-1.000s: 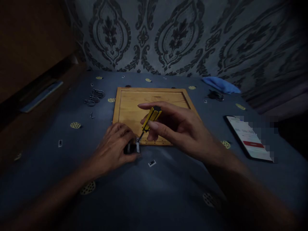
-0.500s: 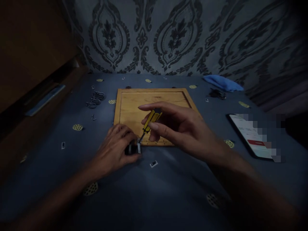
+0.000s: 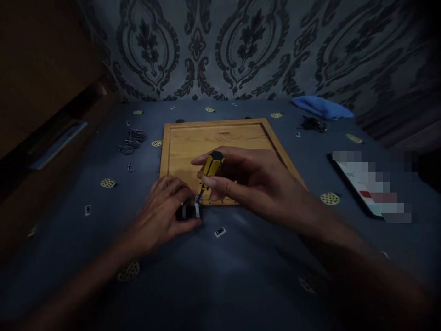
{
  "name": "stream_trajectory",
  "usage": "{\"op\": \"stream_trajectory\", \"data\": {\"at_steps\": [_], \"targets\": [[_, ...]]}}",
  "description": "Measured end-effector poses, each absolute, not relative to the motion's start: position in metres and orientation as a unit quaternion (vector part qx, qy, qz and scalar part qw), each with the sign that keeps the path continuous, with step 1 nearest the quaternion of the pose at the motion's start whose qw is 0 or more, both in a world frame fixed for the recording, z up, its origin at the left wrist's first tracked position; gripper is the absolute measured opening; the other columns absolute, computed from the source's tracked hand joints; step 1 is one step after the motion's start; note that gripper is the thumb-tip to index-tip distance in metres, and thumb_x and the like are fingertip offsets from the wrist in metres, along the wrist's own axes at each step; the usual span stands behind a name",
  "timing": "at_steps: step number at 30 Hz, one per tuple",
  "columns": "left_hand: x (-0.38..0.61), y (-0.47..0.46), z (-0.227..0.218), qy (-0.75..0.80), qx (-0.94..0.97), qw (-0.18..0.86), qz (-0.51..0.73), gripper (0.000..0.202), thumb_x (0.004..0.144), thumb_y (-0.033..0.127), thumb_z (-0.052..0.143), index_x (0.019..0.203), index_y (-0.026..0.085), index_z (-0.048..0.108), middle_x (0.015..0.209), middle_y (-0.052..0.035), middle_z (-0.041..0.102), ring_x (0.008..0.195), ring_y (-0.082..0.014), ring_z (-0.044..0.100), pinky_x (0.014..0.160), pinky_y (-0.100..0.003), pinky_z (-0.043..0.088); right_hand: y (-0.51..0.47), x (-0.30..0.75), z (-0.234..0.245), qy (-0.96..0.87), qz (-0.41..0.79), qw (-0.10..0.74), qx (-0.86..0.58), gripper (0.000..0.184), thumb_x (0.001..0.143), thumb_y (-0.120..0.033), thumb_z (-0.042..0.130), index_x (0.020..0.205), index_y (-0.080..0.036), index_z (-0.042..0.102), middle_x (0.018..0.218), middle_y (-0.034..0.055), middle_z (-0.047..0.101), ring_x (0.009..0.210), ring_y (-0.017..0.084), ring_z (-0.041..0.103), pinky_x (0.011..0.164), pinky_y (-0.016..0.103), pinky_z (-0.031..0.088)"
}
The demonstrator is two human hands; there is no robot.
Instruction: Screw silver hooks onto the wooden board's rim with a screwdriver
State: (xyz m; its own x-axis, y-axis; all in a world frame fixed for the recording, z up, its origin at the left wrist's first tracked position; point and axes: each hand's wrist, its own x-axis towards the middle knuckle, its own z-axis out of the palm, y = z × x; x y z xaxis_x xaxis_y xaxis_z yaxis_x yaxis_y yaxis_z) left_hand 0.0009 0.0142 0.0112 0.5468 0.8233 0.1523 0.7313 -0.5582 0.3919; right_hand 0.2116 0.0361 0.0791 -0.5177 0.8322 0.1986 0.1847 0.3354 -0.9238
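A wooden board (image 3: 213,138) with a raised rim lies flat on the patterned cloth. At its near left corner my left hand (image 3: 165,207) is closed around a small shiny metal fitting (image 3: 197,210), its fingers over the board's edge and its thumb in front. Most of that fitting is hidden by the fingers. My right hand (image 3: 255,184) pinches a yellow and black screwdriver (image 3: 212,165) between thumb and fingers. The tool leans slightly, its shaft pointing down, and the tip meets the top of the fitting. Whether a screw sits under the tip cannot be made out.
Several metal hooks (image 3: 132,140) and a few small screws (image 3: 130,168) lie left of the board. A phone (image 3: 361,184) is at the right. A blue cloth (image 3: 322,107) and a small dark item (image 3: 313,124) rest at the back right. Wallpaper (image 3: 196,46) rises behind.
The screwdriver has tipped more upright and my right fingers have shifted around its handle. My left hand stays on the fitting. The whole view has shifted slightly.
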Motion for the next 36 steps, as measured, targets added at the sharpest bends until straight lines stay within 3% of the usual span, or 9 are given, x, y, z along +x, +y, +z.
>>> {"op": "stream_trajectory", "data": {"at_steps": [5, 10, 13, 17, 21, 26, 31, 36], "targets": [[-0.001, 0.013, 0.008, 0.429, 0.874, 0.12, 0.196, 0.04, 0.083, 0.045, 0.078, 0.112, 0.021, 0.066, 0.114, -0.0076, 0.065, 0.107, -0.0286, 0.056, 0.091, -0.044, 0.048, 0.034, 0.207, 0.074, -0.715, 0.458, 0.391, -0.355, 0.029, 0.088, -0.042, 0.076, 0.082, -0.019, 0.06, 0.077, -0.0011, 0.06, 0.064, 0.012, 0.06, 0.053, 0.026, 0.046], [0.0, 0.014, 0.01, 0.43, 0.877, 0.121, 0.179, 0.036, 0.085, 0.044, 0.077, 0.109, 0.019, 0.067, 0.114, -0.0082, 0.065, 0.105, -0.029, 0.056, 0.09, -0.044, 0.047, 0.038, 0.212, 0.076, -0.729, 0.484, 0.366, -0.318, 0.02, 0.092, -0.036, 0.072, 0.09, -0.019, 0.061, 0.08, -0.0018, 0.06, 0.07, 0.013, 0.061, 0.06, 0.026, 0.05], [0.0, 0.014, 0.01, 0.431, 0.877, 0.12, 0.173, 0.036, 0.085, 0.044, 0.077, 0.109, 0.02, 0.067, 0.114, -0.0081, 0.064, 0.106, -0.0295, 0.056, 0.09, -0.044, 0.047, 0.037, 0.215, 0.078, -0.731, 0.504, 0.341, -0.308, 0.02, 0.094, -0.037, 0.069, 0.09, -0.019, 0.062, 0.078, -0.0017, 0.061, 0.065, 0.012, 0.061, 0.056, 0.025, 0.048], [-0.001, 0.014, 0.008, 0.423, 0.878, 0.105, 0.196, 0.041, 0.083, 0.045, 0.078, 0.113, 0.021, 0.066, 0.106, -0.0064, 0.064, 0.102, -0.0289, 0.056, 0.088, -0.044, 0.047, 0.035, 0.21, 0.076, -0.722, 0.484, 0.372, -0.325, 0.025, 0.091, -0.04, 0.074, 0.085, -0.018, 0.062, 0.072, -0.0029, 0.06, 0.059, 0.01, 0.057, 0.05, 0.023, 0.044], [-0.001, 0.013, 0.007, 0.417, 0.882, 0.099, 0.196, 0.043, 0.083, 0.043, 0.079, 0.118, 0.023, 0.064, 0.108, -0.0062, 0.064, 0.102, -0.0293, 0.056, 0.088, -0.045, 0.048, 0.038, 0.209, 0.075, -0.729, 0.473, 0.377, -0.32, 0.021, 0.091, -0.031, 0.073, 0.082, -0.019, 0.058, 0.076, -0.0022, 0.061, 0.063, 0.01, 0.059, 0.054, 0.024, 0.045], [0.0, 0.015, 0.009, 0.427, 0.877, 0.113, 0.188, 0.032, 0.084, 0.043, 0.077, 0.104, 0.021, 0.067, 0.107, -0.0075, 0.065, 0.103, -0.0297, 0.057, 0.09, -0.045, 0.048, 0.039, 0.212, 0.076, -0.739, 0.499, 0.345, -0.292, 0.018, 0.095, -0.021, 0.062, 0.079, -0.019, 0.053, 0.077, -0.0013, 0.06, 0.067, 0.013, 0.061, 0.058, 0.026, 0.046], [0.0, 0.014, 0.01, 0.435, 0.875, 0.112, 0.181, 0.039, 0.085, 0.044, 0.075, 0.117, 0.023, 0.065, 0.112, -0.0066, 0.065, 0.105, -0.029, 0.056, 0.092, -0.045, 0.047, 0.037, 0.207, 0.069, -0.752, 0.391, 0.418, -0.326, 0.023, 0.091, -0.026, 0.071, 0.076, -0.02, 0.055, 0.069, -0.0047, 0.051, 0.059, 0.01, 0.05, 0.051, 0.025, 0.039], [0.0, 0.014, 0.01, 0.442, 0.872, 0.129, 0.168, 0.036, 0.085, 0.045, 0.075, 0.111, 0.021, 0.066, 0.119, -0.0077, 0.065, 0.111, -0.0297, 0.055, 0.096, -0.047, 0.046, 0.036, 0.206, 0.069, -0.715, 0.366, 0.475, -0.361, 0.026, 0.089, -0.035, 0.076, 0.078, -0.022, 0.056, 0.073, -0.003, 0.055, 0.062, 0.013, 0.053, 0.053, 0.028, 0.044]]}}
